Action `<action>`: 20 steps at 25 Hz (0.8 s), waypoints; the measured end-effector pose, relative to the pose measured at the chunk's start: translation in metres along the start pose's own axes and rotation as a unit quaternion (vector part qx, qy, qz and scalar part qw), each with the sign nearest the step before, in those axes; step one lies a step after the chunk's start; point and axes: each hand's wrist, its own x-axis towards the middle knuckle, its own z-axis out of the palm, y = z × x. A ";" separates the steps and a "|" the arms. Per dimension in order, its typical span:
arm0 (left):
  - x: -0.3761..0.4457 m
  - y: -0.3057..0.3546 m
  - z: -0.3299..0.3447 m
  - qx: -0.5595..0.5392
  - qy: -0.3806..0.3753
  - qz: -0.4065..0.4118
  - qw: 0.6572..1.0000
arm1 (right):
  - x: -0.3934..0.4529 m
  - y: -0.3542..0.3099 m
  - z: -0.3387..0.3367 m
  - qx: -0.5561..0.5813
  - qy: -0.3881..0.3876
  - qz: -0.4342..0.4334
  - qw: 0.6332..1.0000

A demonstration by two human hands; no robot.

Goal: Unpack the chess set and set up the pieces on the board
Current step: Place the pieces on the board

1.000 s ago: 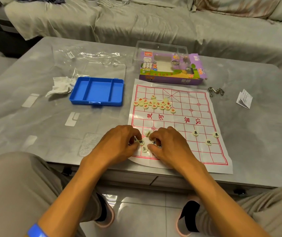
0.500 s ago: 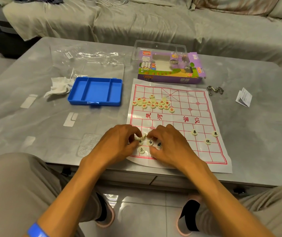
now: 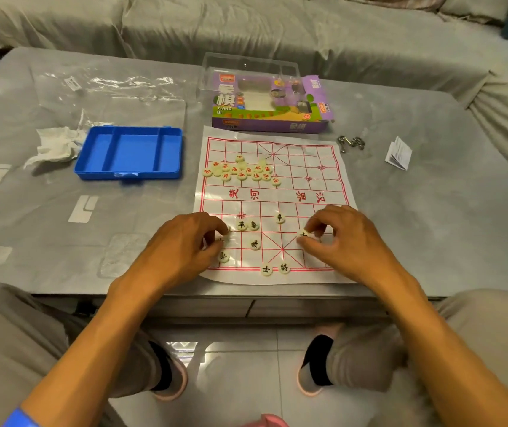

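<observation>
A thin, glossy white board sheet [image 3: 277, 204] printed with a red grid is lying flat on the grey, marble-patterned table [image 3: 431, 217], and everything else is sitting in relation to it. Over the sheet's near left corner the left hand [image 3: 185, 245] is curling its fingers down onto small round cream discs; it seems to be pinching one, though the fingertips are hiding it, so the grip cannot be told for sure. Over the near right part of the sheet the right hand [image 3: 343, 238] is pinching a black-marked disc [image 3: 303, 233] between thumb and forefinger, the other fingers bending loosely. More black-lettered pieces [image 3: 248, 225] are lying scattered on the sheet's near half, two of them resting on its near edge line. On the far half a tight cluster of red-lettered pieces [image 3: 242, 172] is sitting left of centre. Just beyond the sheet's far edge a purple cardboard box [image 3: 269, 104] is lying with a clear plastic tray [image 3: 246, 64] behind it. Left of the sheet a shallow blue plastic tray [image 3: 129, 152] with three compartments is resting beside a crumpled white tissue [image 3: 55, 146], with wrinkled clear film [image 3: 117, 87] beyond. Right of the sheet's far corner are lying a twisted metal puzzle [image 3: 351, 143] and a folded paper leaflet [image 3: 398, 153].
</observation>
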 end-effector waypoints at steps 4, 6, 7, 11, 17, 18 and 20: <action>0.000 0.009 0.000 -0.010 0.028 0.019 0.999 | -0.024 0.012 0.002 -0.042 -0.060 -0.008 0.997; -0.005 0.017 0.002 -0.019 0.029 0.051 0.998 | -0.027 0.011 0.006 -0.051 -0.074 -0.019 0.996; -0.008 0.022 0.006 -0.018 0.021 0.074 0.997 | -0.029 0.012 0.008 -0.055 -0.078 -0.020 0.995; -0.011 0.040 0.025 0.000 -0.033 0.121 0.992 | -0.033 0.016 0.012 -0.046 -0.069 -0.023 0.996; -0.007 0.043 0.042 0.007 -0.030 0.127 0.991 | -0.033 0.015 0.013 -0.028 -0.072 -0.023 0.997; -0.007 0.042 0.043 0.008 -0.023 0.125 0.992 | -0.032 0.015 0.014 -0.024 -0.074 -0.024 0.997; -0.006 0.042 0.045 0.009 -0.012 0.125 0.992 | -0.032 0.014 0.014 -0.018 -0.078 -0.022 0.997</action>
